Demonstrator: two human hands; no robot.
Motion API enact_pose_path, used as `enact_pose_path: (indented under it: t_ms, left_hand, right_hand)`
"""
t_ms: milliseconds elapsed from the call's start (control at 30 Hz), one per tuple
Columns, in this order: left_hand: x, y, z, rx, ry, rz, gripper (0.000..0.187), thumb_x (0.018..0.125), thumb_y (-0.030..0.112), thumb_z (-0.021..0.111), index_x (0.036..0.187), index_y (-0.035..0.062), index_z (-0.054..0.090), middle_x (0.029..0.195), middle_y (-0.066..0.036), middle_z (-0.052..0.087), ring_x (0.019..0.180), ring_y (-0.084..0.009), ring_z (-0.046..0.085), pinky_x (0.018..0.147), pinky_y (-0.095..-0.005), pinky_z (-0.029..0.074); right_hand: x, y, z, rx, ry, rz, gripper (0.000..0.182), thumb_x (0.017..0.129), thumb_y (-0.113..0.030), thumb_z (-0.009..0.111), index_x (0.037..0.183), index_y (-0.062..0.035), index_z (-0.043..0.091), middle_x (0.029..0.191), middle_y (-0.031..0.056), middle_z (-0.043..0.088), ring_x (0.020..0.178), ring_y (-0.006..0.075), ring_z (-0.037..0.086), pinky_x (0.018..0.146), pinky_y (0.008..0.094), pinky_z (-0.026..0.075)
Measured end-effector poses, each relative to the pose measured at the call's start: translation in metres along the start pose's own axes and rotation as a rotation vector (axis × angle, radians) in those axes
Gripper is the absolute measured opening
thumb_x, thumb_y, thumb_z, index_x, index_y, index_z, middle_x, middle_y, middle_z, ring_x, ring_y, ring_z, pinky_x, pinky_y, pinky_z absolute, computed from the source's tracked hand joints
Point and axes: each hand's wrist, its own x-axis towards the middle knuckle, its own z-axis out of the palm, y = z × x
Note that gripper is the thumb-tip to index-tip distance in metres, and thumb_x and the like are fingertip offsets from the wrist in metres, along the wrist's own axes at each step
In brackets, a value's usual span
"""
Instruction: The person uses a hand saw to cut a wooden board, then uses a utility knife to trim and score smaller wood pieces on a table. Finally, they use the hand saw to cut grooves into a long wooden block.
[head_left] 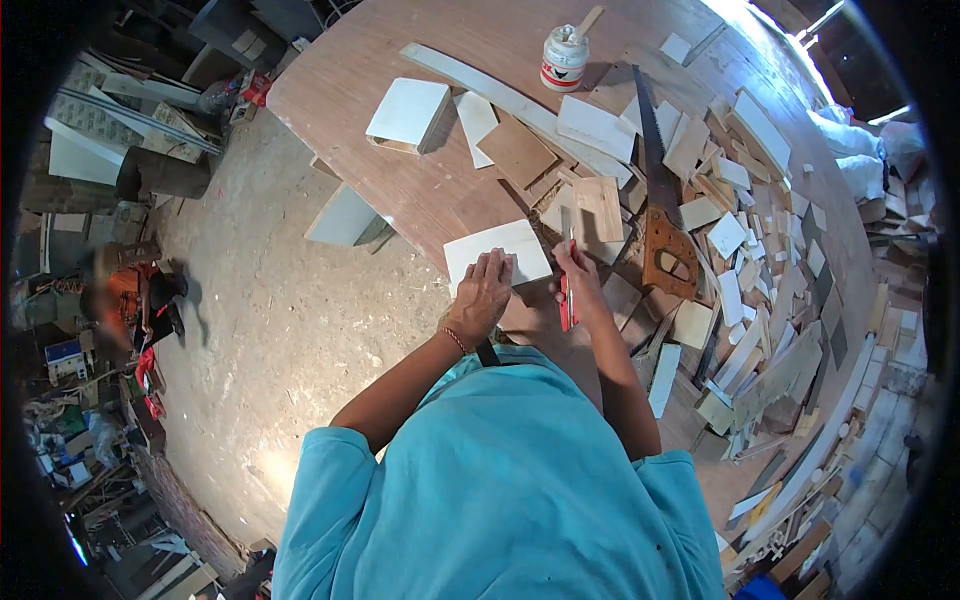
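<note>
Near the table's edge in front of me lies a white rectangular board (522,246). My left hand (483,290) rests on its left part, fingers together and pressed on the surface. Just right of the board, my right hand (580,282) is closed around a red-handled tool (567,303) with a thin metal tip pointing away from me. Its exact kind is hard to tell. Beyond the hands are a light wooden block (598,208) and a brown square panel (517,152).
A handsaw (660,190) lies right of my hands beside many wood offcuts (728,235). A glue jar (565,58) with a stick stands at the back. A white box-like piece (408,112) sits back left. Another person (130,305) is far left.
</note>
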Motion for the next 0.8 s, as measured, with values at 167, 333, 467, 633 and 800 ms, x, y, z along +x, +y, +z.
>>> enact_pose_path:
  t_ms: [167, 333, 467, 633, 800]
  left_hand:
    - [-0.011, -0.002, 0.007, -0.069, 0.025, -0.008, 0.06, 0.072, 0.014, 0.059, 0.123, -0.0051, 0.033, 0.125, -0.025, 0.035, 0.11, -0.0367, 0.041, 0.09, -0.0429, 0.037]
    - [-0.019, -0.013, 0.016, -0.405, 0.397, -0.514, 0.093, 0.064, 0.021, 0.074, 0.132, -0.005, 0.017, 0.124, -0.028, 0.032, 0.114, -0.0349, 0.039, 0.091, -0.0404, 0.038]
    - [-0.019, -0.029, 0.013, -1.435, 0.157, -0.901, 0.069, 0.072, 0.014, 0.069, 0.122, -0.0089, 0.027, 0.106, -0.019, 0.05, 0.089, -0.0199, 0.056, 0.074, -0.0287, 0.049]
    - [-0.006, -0.021, 0.008, -1.957, 0.245, -0.866, 0.031, 0.075, 0.001, 0.061, 0.101, -0.0025, 0.044, 0.088, -0.008, 0.056, 0.08, -0.016, 0.058, 0.075, -0.028, 0.05]
    - [0.001, -0.027, 0.007, -2.173, 0.376, -0.831, 0.015, 0.078, 0.0, 0.055, 0.092, 0.0019, 0.049, 0.086, -0.006, 0.056, 0.078, -0.0178, 0.058, 0.077, -0.0333, 0.052]
  right_hand:
    - [0.009, 0.016, -0.008, 0.138, -0.068, -0.039, 0.035, 0.07, -0.011, 0.07, 0.1, -0.006, 0.052, 0.078, -0.001, 0.05, 0.059, 0.0074, 0.049, 0.043, 0.0202, 0.035]
    - [0.014, 0.027, -0.014, 0.181, -0.02, -0.12, 0.037, 0.068, -0.004, 0.069, 0.101, -0.0036, 0.051, 0.082, 0.0011, 0.053, 0.06, 0.0076, 0.049, 0.043, 0.0213, 0.039]
    - [0.016, 0.025, -0.014, 0.289, -0.006, -0.144, 0.036, 0.069, -0.002, 0.068, 0.101, -0.0042, 0.051, 0.082, 0.0024, 0.055, 0.058, 0.0084, 0.05, 0.043, 0.0215, 0.04]
    - [0.008, 0.019, -0.003, 0.463, -0.029, -0.115, 0.032, 0.071, 0.002, 0.065, 0.098, -0.0062, 0.05, 0.079, 0.0024, 0.054, 0.057, 0.0107, 0.051, 0.043, 0.0238, 0.041]
    - [0.003, 0.032, 0.007, 0.471, -0.038, -0.066, 0.03, 0.07, 0.004, 0.066, 0.093, -0.0068, 0.05, 0.077, 0.0022, 0.053, 0.058, 0.0117, 0.052, 0.042, 0.0239, 0.041]
